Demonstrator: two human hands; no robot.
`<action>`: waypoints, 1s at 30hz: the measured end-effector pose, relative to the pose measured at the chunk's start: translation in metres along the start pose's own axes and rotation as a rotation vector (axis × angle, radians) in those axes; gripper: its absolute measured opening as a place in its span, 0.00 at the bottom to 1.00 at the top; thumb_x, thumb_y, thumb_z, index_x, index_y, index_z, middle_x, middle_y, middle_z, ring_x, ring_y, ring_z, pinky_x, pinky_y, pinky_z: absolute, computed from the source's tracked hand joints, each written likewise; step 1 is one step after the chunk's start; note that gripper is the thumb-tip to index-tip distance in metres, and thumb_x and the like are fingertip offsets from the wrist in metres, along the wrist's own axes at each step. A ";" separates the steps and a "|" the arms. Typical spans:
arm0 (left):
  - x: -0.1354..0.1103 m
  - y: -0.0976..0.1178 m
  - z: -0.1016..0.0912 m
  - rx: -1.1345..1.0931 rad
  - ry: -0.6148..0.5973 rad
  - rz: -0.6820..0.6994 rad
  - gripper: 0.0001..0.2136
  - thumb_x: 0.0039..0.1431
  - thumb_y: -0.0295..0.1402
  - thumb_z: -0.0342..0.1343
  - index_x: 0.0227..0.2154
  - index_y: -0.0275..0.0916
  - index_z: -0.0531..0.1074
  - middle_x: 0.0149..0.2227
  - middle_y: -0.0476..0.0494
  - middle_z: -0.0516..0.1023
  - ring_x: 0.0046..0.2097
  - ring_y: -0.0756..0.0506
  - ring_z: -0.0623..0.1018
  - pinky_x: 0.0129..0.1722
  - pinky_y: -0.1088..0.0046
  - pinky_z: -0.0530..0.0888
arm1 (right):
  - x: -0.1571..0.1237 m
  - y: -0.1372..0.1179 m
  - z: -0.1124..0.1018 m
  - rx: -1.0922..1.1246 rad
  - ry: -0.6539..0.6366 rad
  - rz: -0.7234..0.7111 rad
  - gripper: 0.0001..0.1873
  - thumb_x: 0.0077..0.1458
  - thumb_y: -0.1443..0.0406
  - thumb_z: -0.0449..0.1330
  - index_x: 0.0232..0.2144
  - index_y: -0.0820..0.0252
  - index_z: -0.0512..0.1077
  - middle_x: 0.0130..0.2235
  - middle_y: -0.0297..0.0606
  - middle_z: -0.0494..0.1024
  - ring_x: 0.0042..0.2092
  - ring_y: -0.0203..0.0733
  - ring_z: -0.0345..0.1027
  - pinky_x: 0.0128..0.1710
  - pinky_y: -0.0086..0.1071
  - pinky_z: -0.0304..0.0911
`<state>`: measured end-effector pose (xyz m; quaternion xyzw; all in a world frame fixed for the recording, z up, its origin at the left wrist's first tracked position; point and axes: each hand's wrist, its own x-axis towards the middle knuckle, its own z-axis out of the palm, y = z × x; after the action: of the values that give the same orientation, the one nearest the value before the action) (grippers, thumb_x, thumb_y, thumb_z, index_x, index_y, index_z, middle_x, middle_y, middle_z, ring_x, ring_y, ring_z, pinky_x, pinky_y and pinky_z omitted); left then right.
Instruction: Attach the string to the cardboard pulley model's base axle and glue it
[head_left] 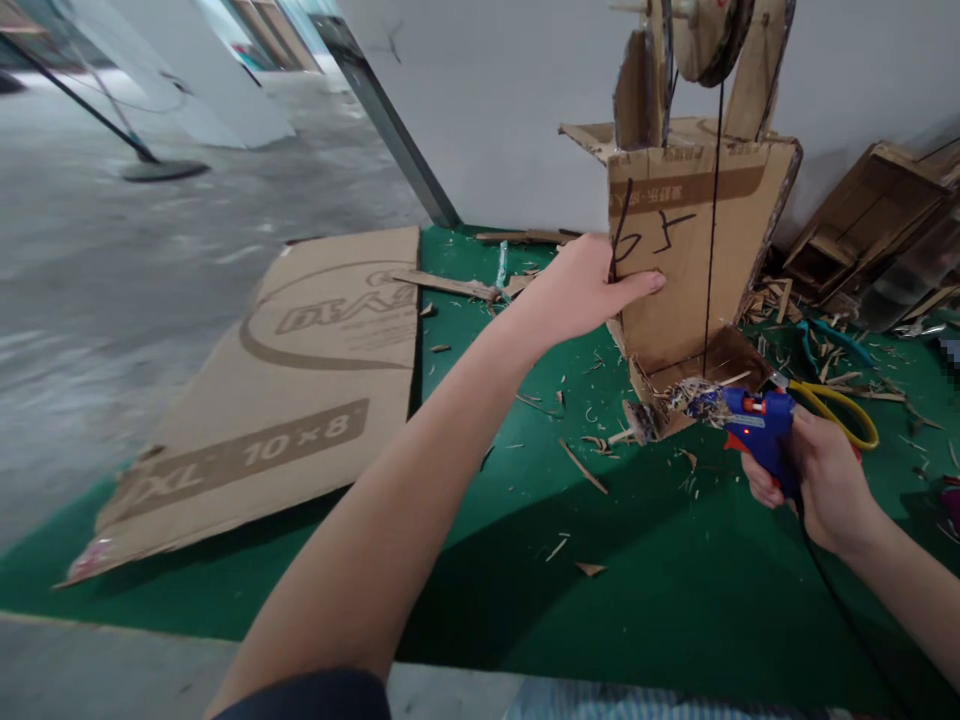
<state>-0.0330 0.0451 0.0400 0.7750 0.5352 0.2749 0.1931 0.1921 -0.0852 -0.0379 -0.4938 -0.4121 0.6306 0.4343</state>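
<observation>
A tall cardboard structure [679, 270] stands on the green table, with a round cardboard wheel at its top and a black string hanging down its front. My left hand [592, 280] grips the structure's left edge, thumb flat on the front panel. In my right hand [825, 480] is a blue hot glue gun [769, 430] with an orange light showing. Its nozzle end, covered in scraps and glue, points left at the structure's low base. Behind the glue gun lie scissors with yellow handles [832, 405], partly hidden by my right hand.
A large printed cardboard sheet [322, 330] lies on the left of the green table [540, 600], overhanging its edge. Cardboard scraps are strewn about. Another cardboard construction [862, 230] leans at the right by the white wall. Teal-handled scissors or pliers [810, 345] rest among scraps. A black cord trails from the glue gun.
</observation>
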 end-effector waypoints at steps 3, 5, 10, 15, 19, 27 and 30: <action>0.000 0.000 0.000 0.034 0.014 0.012 0.16 0.56 0.41 0.57 0.24 0.40 0.55 0.24 0.52 0.51 0.29 0.51 0.62 0.30 0.73 0.58 | 0.009 -0.008 0.005 -0.047 -0.003 0.001 0.25 0.51 0.40 0.51 0.26 0.55 0.59 0.15 0.28 0.62 0.16 0.32 0.51 0.17 0.29 0.49; 0.000 -0.001 0.001 0.015 0.025 0.026 0.16 0.55 0.40 0.59 0.25 0.40 0.56 0.23 0.52 0.52 0.30 0.50 0.63 0.30 0.73 0.59 | 0.014 -0.010 0.008 -0.078 -0.004 -0.003 0.26 0.51 0.40 0.52 0.27 0.55 0.59 0.16 0.28 0.63 0.16 0.32 0.52 0.16 0.28 0.50; 0.000 -0.003 0.001 -0.002 0.031 0.021 0.16 0.54 0.41 0.59 0.26 0.41 0.56 0.23 0.52 0.52 0.30 0.49 0.64 0.29 0.72 0.60 | 0.024 -0.010 0.010 -0.127 0.060 -0.002 0.24 0.55 0.43 0.51 0.27 0.56 0.60 0.17 0.29 0.65 0.18 0.32 0.54 0.16 0.27 0.50; 0.001 -0.005 0.002 0.037 0.029 0.021 0.17 0.55 0.42 0.59 0.25 0.40 0.57 0.23 0.52 0.53 0.30 0.49 0.63 0.29 0.72 0.61 | 0.028 -0.010 0.012 -0.152 0.067 -0.008 0.23 0.55 0.44 0.51 0.27 0.57 0.61 0.17 0.29 0.64 0.17 0.30 0.52 0.16 0.25 0.49; 0.003 -0.008 0.003 0.090 0.026 0.020 0.17 0.56 0.45 0.58 0.26 0.39 0.59 0.23 0.51 0.54 0.30 0.49 0.65 0.30 0.71 0.63 | 0.028 -0.008 0.010 -0.159 0.024 -0.021 0.24 0.54 0.43 0.52 0.29 0.57 0.62 0.18 0.29 0.65 0.18 0.30 0.54 0.17 0.25 0.51; -0.010 0.005 -0.013 0.409 0.013 0.028 0.22 0.58 0.54 0.51 0.25 0.38 0.64 0.23 0.46 0.63 0.28 0.47 0.69 0.29 0.69 0.64 | 0.019 -0.011 0.011 -0.116 -0.036 -0.036 0.20 0.52 0.46 0.53 0.31 0.56 0.61 0.21 0.30 0.67 0.20 0.33 0.57 0.20 0.29 0.54; -0.028 0.018 -0.031 0.524 0.020 0.038 0.22 0.57 0.56 0.51 0.28 0.38 0.67 0.26 0.45 0.68 0.30 0.45 0.71 0.30 0.69 0.64 | 0.018 -0.011 0.011 -0.111 -0.038 -0.039 0.21 0.50 0.46 0.53 0.33 0.56 0.62 0.20 0.30 0.67 0.20 0.34 0.57 0.20 0.29 0.54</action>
<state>-0.0474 0.0132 0.0681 0.8057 0.5754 0.1383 -0.0245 0.1806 -0.0658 -0.0303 -0.4971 -0.4641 0.6074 0.4106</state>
